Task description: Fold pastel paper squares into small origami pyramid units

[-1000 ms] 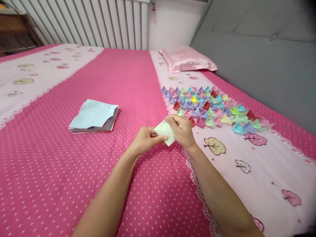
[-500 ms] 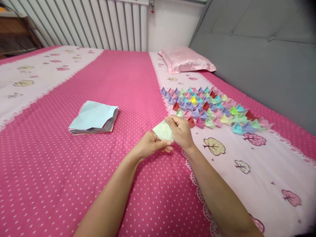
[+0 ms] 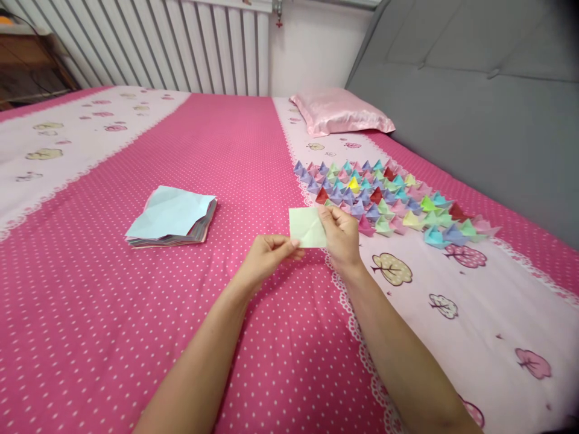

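A small pale green folded paper (image 3: 306, 227) is held upright between both hands over the pink dotted bedspread (image 3: 136, 313). My left hand (image 3: 265, 256) pinches its lower left corner with fingers curled. My right hand (image 3: 341, 236) grips its right edge, thumb in front. Just beyond my right hand lie rows of several small folded paper boats (image 3: 384, 199) in many colours. A stack of coloured paper sheets (image 3: 174, 216), light blue on top, lies to the left of my hands.
A pink satin pillow (image 3: 341, 111) rests at the far end of the bed. A grey padded headboard (image 3: 474, 108) runs along the right. A white radiator (image 3: 149, 45) stands behind the bed.
The green paper has been turned and lifted from a tilted diamond to an upright square. Both hands have risen slightly, and my left hand has shifted to its lower corner.
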`<state>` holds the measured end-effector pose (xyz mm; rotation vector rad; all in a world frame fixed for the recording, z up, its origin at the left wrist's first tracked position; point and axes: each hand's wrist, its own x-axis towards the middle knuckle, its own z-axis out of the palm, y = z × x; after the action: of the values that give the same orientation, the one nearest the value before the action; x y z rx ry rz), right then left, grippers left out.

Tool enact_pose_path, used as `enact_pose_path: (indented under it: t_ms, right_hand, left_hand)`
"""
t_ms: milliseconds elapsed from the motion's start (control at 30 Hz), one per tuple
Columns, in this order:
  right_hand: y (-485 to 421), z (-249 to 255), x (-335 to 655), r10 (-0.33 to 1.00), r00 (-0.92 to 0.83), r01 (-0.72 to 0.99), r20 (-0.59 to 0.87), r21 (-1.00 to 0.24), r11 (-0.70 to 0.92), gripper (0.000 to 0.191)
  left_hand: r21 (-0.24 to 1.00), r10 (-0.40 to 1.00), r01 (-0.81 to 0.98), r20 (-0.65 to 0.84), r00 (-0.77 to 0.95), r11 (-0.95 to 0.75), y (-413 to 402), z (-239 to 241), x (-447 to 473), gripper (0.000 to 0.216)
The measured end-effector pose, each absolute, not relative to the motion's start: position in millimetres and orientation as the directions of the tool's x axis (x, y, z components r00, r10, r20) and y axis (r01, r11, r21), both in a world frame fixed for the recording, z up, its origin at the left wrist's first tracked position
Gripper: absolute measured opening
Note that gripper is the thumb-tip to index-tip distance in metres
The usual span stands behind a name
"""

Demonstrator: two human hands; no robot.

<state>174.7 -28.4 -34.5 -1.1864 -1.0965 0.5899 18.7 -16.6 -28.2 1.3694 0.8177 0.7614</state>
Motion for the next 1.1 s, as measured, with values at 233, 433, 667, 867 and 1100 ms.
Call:
enact_pose_path:
  t_ms: [233, 433, 667, 867, 1100]
  right_hand:
    - [-27.0, -37.8, 177.7, 0.935, 0.223, 0.071, 0.275, -0.962, 0.265, 0.017]
    - [-31.0, -31.6, 175.7, 0.921, 0.134, 0.168, 0.367, -0.924, 0.344, 0.028]
    - [-34.7, -24.4, 171.3, 0.89, 0.052, 0.242, 0.453, -0.87, 0.429, 0.005]
    - [-32.5, -25.8, 173.3, 0.87, 0.088, 0.268, 0.485, -0.853, 0.448, 0.005]
    - [-29.5, -26.6, 184.0, 0.875, 0.142, 0.309, 0.462, -0.861, 0.405, 0.01]
  left_hand:
    - [0.972, 0.993, -0.217, 0.1, 0.062, -0.084, -9.1, -30.3, 15.6, 0.03]
    - [0.964, 0.958, 0.009, 0.262, 0.114, -0.265, -15.2, -27.2, 14.9, 0.02]
    - [0.848, 0.868, 0.212, 0.439, 0.232, -0.486, -19.3, -27.1, 15.7, 0.016]
    - [0.878, 0.883, 0.143, 0.427, 0.196, -0.456, -19.2, -26.7, 15.0, 0.013]
    - [0.942, 0.928, 0.046, 0.319, 0.192, -0.333, -18.3, -26.5, 14.3, 0.021]
